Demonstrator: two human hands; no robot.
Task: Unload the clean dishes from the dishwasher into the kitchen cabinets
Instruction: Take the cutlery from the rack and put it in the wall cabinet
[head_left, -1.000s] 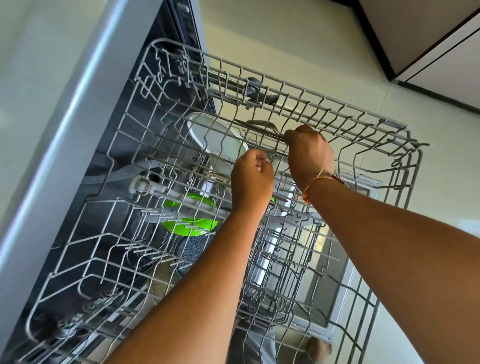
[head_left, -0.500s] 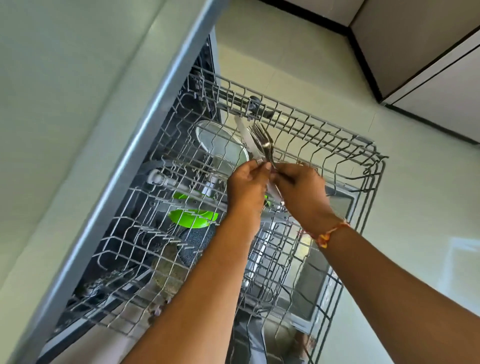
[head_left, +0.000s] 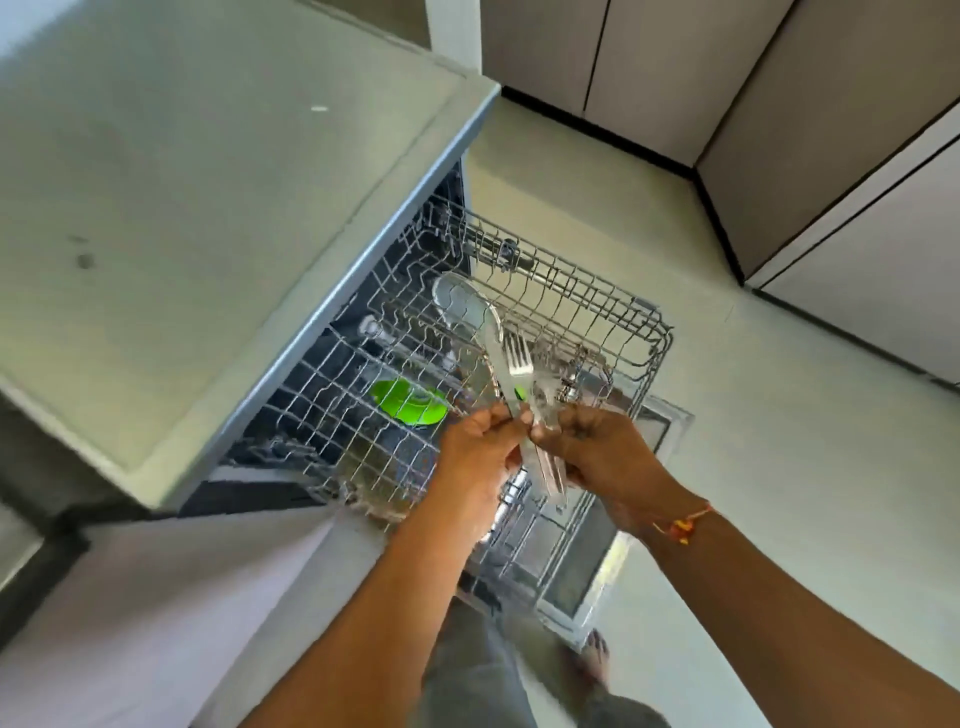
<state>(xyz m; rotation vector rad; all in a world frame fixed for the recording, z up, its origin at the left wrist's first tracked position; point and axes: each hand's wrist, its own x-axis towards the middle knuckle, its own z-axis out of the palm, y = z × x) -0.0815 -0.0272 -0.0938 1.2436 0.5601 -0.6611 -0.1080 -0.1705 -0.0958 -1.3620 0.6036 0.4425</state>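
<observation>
Kitchen, desk (head_left: 208, 208) over the open dishwasher: cutlery (head_left: 519, 361), a second ago down in the rack (head_left: 613, 306), is now lifted clear above it, left hand (head_left: 478, 447) and right hand (head_left: 597, 452) both pinching the bundle, ready for a cabinet; green dish (head_left: 410, 402) left below.

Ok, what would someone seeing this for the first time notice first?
Probably the hands meeting at centre: the left hand and right hand both grip a bunch of cutlery, fork tines up, above the pulled-out wire rack. After that, the bright green dish shows through the wires just left of the hands.
</observation>
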